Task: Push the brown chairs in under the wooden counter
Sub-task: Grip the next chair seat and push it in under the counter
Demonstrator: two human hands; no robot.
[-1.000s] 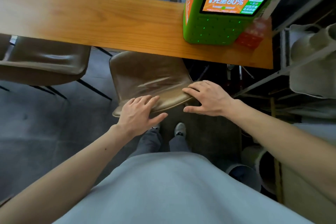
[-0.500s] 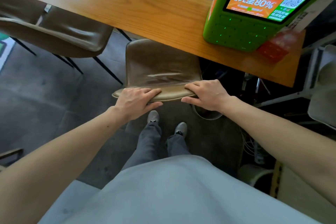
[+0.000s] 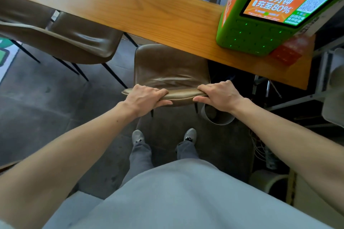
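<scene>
A brown leather chair [image 3: 170,69] stands in front of me, its seat partly under the wooden counter [image 3: 130,7]. My left hand [image 3: 147,96] grips the left end of the chair's backrest top edge. My right hand [image 3: 218,95] grips the right end of the same edge. A second brown chair [image 3: 74,41] stands to the left, turned at an angle, with its seat partly under the counter. Thin black legs show beneath both chairs.
A green charging kiosk [image 3: 264,22] with an orange screen sits on the counter's right end. A round bin [image 3: 217,117] stands on the floor beside the chair's right rear leg. Metal shelving [image 3: 305,96] and cables fill the right side. My feet [image 3: 163,135] stand behind the chair.
Both hands went from resting flat on the backrest to gripping its top edge. The chair sits farther from my feet, and the view has tilted so the counter runs diagonally.
</scene>
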